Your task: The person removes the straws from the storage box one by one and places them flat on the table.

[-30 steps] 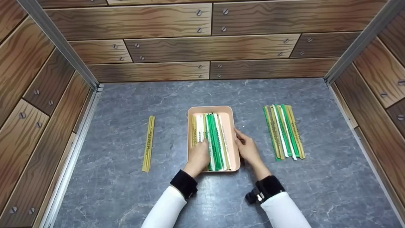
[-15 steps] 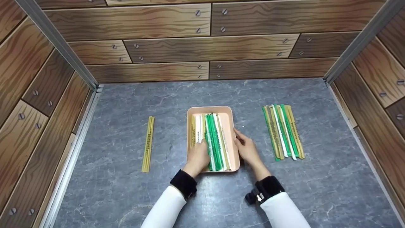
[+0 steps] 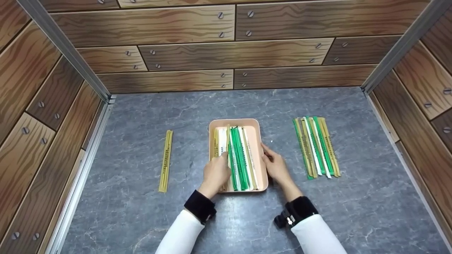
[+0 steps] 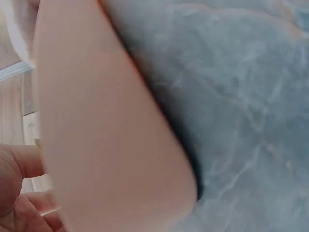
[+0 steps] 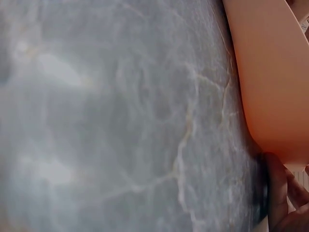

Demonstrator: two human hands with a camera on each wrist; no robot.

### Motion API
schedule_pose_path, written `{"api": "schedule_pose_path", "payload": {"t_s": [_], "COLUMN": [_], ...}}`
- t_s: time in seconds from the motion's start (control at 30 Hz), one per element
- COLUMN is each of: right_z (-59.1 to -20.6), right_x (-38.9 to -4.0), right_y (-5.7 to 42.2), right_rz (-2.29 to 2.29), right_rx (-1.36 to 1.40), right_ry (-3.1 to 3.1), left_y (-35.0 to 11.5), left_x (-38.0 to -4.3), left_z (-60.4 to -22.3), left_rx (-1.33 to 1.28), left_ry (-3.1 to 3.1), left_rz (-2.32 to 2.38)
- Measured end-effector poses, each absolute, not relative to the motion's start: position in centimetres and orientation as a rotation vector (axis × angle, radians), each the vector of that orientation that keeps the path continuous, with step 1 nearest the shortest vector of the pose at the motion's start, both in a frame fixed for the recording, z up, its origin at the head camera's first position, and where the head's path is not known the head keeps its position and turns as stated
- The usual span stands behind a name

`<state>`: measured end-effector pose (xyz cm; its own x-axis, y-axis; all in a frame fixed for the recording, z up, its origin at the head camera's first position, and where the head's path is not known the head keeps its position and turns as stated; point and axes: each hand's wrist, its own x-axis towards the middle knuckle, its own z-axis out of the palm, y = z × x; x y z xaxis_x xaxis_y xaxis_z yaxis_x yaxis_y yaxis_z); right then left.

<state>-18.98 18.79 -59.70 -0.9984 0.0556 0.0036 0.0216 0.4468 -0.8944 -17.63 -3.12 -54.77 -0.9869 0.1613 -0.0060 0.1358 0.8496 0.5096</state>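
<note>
A peach tray (image 3: 257,165) stands mid-table, holding a row of gold, white and green wrapped straws (image 3: 241,158). My left hand (image 3: 216,172) is over the tray's left half and pinches a gold wrapped straw (image 3: 227,139), whose far part sticks out beyond the fingers. In the left wrist view the tray's outer wall (image 4: 111,130) covers most of what that hand holds. At the tray's right side, my right hand (image 3: 276,167) grips the edge. The right wrist view shows its fingers (image 5: 276,186) at the corner of the wall.
Left of the tray, a few gold wrapped straws (image 3: 165,162) lie close together on the grey marbled table (image 3: 123,204). To the right is a bundle of green, gold and white straws (image 3: 316,148). Wood-patterned panels (image 3: 197,54) enclose the back and sides.
My left hand has shifted slightly left, and the gold straw in its fingers now stands out from the row. The right hand and the tray have stayed in place.
</note>
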Motion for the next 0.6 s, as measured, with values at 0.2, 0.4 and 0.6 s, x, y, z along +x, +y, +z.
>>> {"api": "schedule_pose_path", "payload": {"t_s": [0.2,0.4,0.6], "right_z": [-59.8,-59.6,-59.5], "right_x": [-18.9,-18.9,-18.8], "right_y": [19.0,19.1,18.8], "right_rz": [1.674,1.668,1.673], "right_rx": [-0.068,-0.07,-0.075], "right_ry": [-2.631,-2.629,-2.629], "left_y": [-4.6,-7.7,-11.4], "left_x": [-17.3,-17.5,-17.9], "left_z": [-53.4,-52.9,-53.1], "left_rx": [0.159,0.072,-0.107], "left_ry": [2.96,2.974,2.979], "left_rz": [0.959,1.111,1.097]}}
